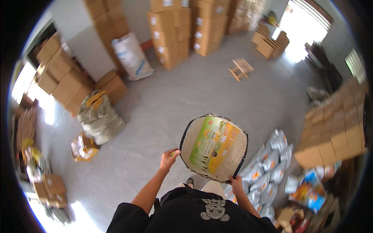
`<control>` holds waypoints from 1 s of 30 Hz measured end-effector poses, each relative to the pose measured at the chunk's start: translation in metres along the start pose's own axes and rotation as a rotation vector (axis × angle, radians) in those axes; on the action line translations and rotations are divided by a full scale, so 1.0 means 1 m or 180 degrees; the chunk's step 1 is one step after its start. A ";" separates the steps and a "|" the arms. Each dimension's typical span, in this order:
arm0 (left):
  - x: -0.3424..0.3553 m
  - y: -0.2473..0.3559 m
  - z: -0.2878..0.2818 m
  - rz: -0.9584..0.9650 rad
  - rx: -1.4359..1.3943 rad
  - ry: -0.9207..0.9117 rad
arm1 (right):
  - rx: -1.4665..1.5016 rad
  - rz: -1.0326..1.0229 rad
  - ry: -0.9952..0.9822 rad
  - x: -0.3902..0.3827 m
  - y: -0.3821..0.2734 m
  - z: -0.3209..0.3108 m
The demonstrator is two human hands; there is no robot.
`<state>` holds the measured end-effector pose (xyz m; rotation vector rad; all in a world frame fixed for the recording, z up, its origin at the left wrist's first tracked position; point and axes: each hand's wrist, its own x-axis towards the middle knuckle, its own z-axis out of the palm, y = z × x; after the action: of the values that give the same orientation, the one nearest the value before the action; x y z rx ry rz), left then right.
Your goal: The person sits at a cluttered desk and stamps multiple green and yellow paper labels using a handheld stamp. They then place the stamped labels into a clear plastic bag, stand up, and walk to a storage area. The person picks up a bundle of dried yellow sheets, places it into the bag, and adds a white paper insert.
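In front of my body is a shallow, roundish tray (189, 143) with a pale inside and a dark, taped-looking rim. A green and yellow printed sheet or flattened bag (211, 144) lies across its bottom. My left hand (168, 158) is closed at the tray's left edge, its fingers meeting the rim. A small yellow-green bit shows at those fingers, too small to name. At the lower right edge, my right hand (236, 183) grips the rim with the thumb on top. The fingers under the tray are hidden.
Several silver filled bags (268, 161) lie on the floor at my right, beside stacked cartons (330, 132). A small wooden stool (242, 66) stands ahead. Left are a stuffed sack (100, 120), an open carton (83, 146) and a white sack (132, 56). Carton stacks (169, 37) line the back.
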<state>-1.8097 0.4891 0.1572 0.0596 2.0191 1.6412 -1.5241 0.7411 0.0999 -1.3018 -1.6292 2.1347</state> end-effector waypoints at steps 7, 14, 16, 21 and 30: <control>0.026 0.042 -0.050 0.0229 0.1444 0.0251 | -0.0780 -0.0058 -0.0772 0.094 -0.073 0.059; 0.060 0.062 -0.072 -0.0411 0.1793 0.1083 | -0.1812 -0.1021 -0.1598 0.184 -0.158 0.171; 0.069 0.062 -0.071 -0.0755 0.1878 0.1146 | -0.2341 -0.0820 -0.1868 0.220 -0.174 0.190; 0.086 0.099 -0.066 -0.1015 0.1579 0.1558 | -0.2914 -0.0944 -0.2342 0.340 -0.179 0.243; 0.104 0.135 -0.070 -0.1394 0.1153 0.1986 | -0.3941 -0.1535 -0.2940 0.419 -0.225 0.355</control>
<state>-1.9677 0.4980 0.2512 -0.7967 2.5237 1.0771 -2.1108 0.8238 0.0762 0.2587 -3.3988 1.3398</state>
